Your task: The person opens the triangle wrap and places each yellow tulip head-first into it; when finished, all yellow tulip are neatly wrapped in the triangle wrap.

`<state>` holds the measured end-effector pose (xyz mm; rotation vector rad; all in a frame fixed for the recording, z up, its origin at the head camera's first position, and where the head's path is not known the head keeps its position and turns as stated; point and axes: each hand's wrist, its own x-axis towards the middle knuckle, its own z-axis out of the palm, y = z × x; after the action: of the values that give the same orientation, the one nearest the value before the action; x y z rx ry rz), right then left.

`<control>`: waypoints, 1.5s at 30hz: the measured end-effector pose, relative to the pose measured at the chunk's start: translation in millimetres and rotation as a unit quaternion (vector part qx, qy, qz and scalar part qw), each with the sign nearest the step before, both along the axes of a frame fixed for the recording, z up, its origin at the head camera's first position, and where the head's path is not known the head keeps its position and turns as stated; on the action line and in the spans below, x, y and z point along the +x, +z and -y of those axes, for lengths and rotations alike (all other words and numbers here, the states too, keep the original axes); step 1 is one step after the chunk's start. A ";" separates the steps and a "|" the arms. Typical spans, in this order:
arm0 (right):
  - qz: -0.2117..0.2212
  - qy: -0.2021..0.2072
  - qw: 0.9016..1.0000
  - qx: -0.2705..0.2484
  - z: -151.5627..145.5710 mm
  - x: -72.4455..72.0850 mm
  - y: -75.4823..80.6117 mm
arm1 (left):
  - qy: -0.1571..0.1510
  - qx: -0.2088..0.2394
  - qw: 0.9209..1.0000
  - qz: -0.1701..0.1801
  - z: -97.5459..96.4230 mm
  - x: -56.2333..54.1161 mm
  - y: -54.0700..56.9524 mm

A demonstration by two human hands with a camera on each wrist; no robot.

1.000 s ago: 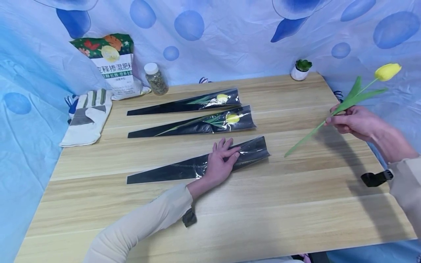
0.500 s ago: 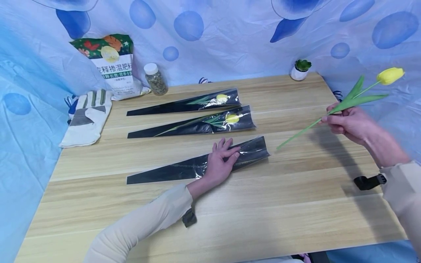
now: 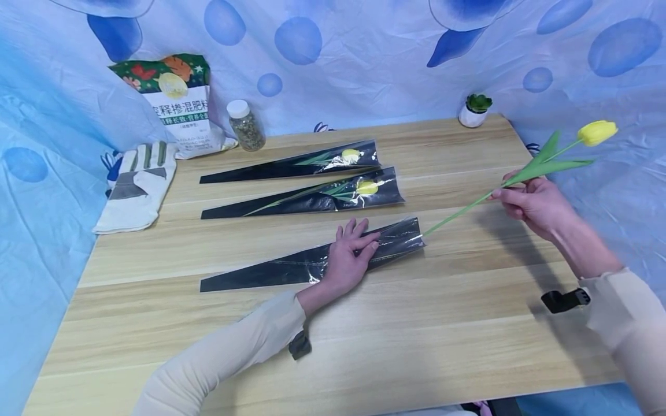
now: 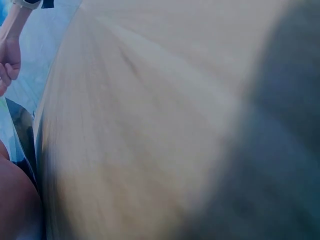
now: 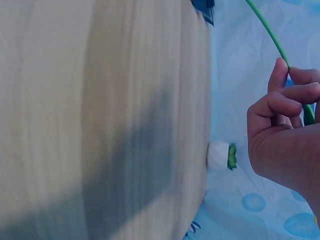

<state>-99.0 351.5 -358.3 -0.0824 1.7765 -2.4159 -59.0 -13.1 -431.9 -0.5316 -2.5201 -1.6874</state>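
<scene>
My right hand (image 3: 536, 202) pinches the green stem of a yellow tulip (image 3: 598, 133) between thumb and fingers, over the right side of the table. The bloom points up and right; the stem's lower end meets the right, wide mouth of a black clear-fronted flower sleeve (image 3: 270, 270). My left hand (image 3: 348, 254) rests on that sleeve near its wide end, fingers spread and thumb close to the index finger. In the right wrist view the fingers curl round the stem (image 5: 272, 37). The left wrist view shows mostly table, with the sleeve's edge (image 4: 22, 130) at far left.
Two more sleeves, the middle one (image 3: 302, 199) and the back one (image 3: 291, 164), each hold a yellow tulip. At the back stand a fertilizer bag (image 3: 187, 121), a jar (image 3: 247, 127) and a potted succulent (image 3: 473, 111). Work gloves (image 3: 137, 188) lie at the table's left edge.
My right hand has moved left with the tulip, bringing the stem's end to the sleeve's mouth. My left hand stays in place on the sleeve.
</scene>
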 end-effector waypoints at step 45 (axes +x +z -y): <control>0.163 -0.037 0.984 0.067 91.5 22.4 -40.2 | -0.004 -0.044 0.997 -0.062 -19.9 -8.4 2.1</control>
<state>-76.6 260.0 -398.6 0.3767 1.8063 -2.1910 -67.4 6.7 -429.7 -0.6329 -2.5151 -1.5007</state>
